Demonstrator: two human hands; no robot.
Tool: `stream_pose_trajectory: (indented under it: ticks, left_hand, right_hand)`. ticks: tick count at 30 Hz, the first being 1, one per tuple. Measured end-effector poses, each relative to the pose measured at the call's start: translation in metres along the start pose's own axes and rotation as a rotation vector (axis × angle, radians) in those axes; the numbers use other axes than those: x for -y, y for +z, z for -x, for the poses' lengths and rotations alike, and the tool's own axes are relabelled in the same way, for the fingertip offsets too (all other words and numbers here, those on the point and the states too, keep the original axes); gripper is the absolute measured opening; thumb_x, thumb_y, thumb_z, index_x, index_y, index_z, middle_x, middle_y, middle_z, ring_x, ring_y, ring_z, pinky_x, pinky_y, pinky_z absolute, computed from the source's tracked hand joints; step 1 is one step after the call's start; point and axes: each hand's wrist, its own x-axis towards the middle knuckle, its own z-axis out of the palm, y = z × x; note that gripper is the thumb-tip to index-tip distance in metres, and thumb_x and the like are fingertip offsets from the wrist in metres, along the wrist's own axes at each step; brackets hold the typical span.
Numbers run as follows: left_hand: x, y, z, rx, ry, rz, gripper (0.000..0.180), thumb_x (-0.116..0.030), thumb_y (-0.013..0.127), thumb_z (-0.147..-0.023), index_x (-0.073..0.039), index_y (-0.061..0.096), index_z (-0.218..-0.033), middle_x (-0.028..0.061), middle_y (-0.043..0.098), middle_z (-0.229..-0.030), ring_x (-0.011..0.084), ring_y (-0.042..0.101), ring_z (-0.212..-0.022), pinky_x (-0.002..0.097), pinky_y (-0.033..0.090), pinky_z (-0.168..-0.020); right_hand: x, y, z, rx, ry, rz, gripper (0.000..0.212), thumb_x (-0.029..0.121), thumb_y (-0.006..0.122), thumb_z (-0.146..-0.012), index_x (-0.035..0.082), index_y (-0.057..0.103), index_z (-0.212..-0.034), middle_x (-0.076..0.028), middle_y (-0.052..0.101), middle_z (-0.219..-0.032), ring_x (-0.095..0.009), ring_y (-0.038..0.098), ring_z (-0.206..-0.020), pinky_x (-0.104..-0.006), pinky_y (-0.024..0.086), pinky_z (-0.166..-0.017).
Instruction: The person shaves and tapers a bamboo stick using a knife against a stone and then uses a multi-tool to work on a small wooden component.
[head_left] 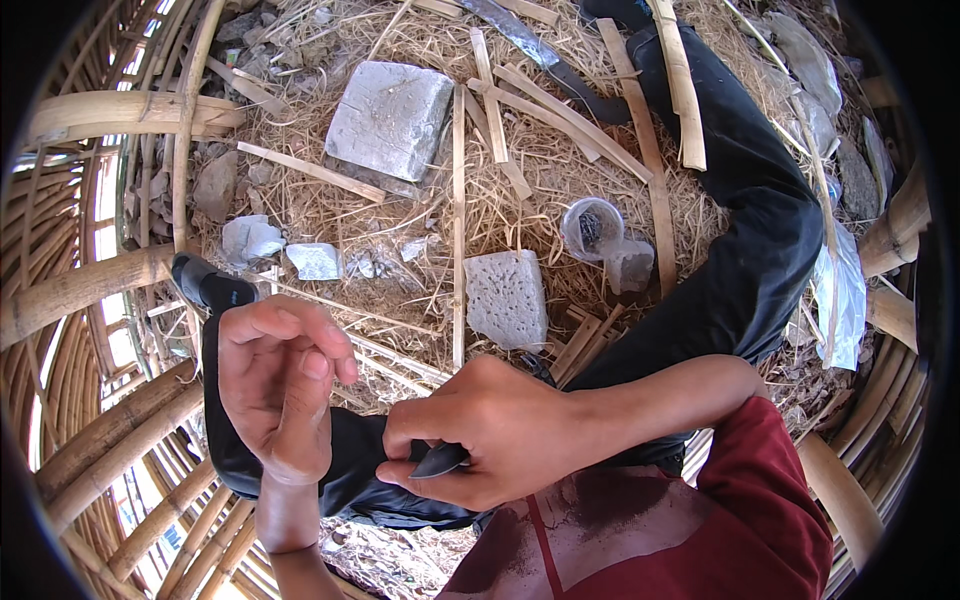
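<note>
My left hand [285, 385] is raised over my left leg, palm turned inward, its fingers loosely curled and the thumb apart. Nothing shows between those fingers. Close beside it, my right hand [510, 425] is closed around a small knife [440, 461]; its short dark blade sticks out toward the left, and the handle is hidden in the fist. Beyond the hands a pitted grey stone [506, 300] lies on the straw-like shavings. A long bamboo strip [459, 230] stretches away just left of that stone.
A square grey block [390, 122] lies farther off. Right of the pitted stone stands a clear plastic cup [593, 229] with dark contents. A large machete [545, 58] lies at the far side among bamboo strips. Woven bamboo walls [70, 290] close in the left; white plastic [840, 300] lies right.
</note>
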Motion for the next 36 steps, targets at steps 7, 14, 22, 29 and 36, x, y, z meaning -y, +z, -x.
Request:
stream_pose_trajectory:
  ticks: [7,14,22,29,36]
  left_hand:
    - [-0.004,0.005,-0.001,0.039,0.002,-0.018,0.032,-0.004,0.062,-0.095,-0.003,0.046,-0.122,0.0116,0.056,-0.101,0.0141,0.054,-0.074,0.0271,0.046,-0.065]
    - [0.001,-0.004,0.002,0.160,0.312,0.077,0.047,-0.017,0.087,-0.083,-0.002,0.056,-0.115,0.0124,0.060,-0.101,0.0145,0.058,-0.076,0.0284,0.049,-0.061]
    - [-0.031,0.008,0.006,0.252,0.639,-0.289,0.034,-0.041,0.080,-0.085,-0.011,0.067,-0.095,0.0013,0.067,-0.087,0.0239,0.062,-0.073,0.0389,0.043,-0.067]
    - [-0.036,0.024,0.014,0.016,0.617,-0.324,0.013,-0.014,0.077,-0.078,-0.016,0.069,-0.068,-0.0061,0.067,-0.071,0.0159,0.063,-0.061,0.0348,0.035,-0.062]
    - [-0.027,0.027,0.013,-0.121,0.722,-0.392,0.016,-0.012,0.075,-0.077,-0.017,0.066,-0.065,-0.0089,0.064,-0.066,0.0123,0.061,-0.055,0.0332,0.036,-0.059]
  right_hand:
    - [0.006,-0.009,-0.001,0.015,0.019,-0.051,0.016,0.012,0.079,-0.086,0.006,0.064,-0.081,-0.006,0.061,-0.058,-0.020,0.061,-0.045,-0.0313,0.041,-0.041]
    - [0.017,-0.028,-0.015,-0.039,-0.045,-0.045,0.014,0.010,0.083,-0.082,0.005,0.071,-0.079,-0.003,0.065,-0.061,-0.012,0.057,-0.043,-0.0261,0.038,-0.040]
    - [0.041,-0.057,-0.021,-0.388,0.274,0.071,0.025,0.017,0.079,-0.084,0.003,0.061,-0.073,0.000,0.060,-0.064,-0.004,0.049,-0.051,-0.0197,0.034,-0.049]
    - [0.031,-0.058,-0.018,-0.406,0.265,0.080,0.017,0.004,0.076,-0.083,0.003,0.061,-0.075,0.001,0.059,-0.060,-0.001,0.046,-0.051,-0.0206,0.028,-0.049]
    - [0.025,-0.050,-0.018,-0.443,0.266,0.089,0.018,0.007,0.075,-0.083,0.003,0.059,-0.075,0.001,0.057,-0.061,-0.002,0.044,-0.052,-0.0212,0.029,-0.050]
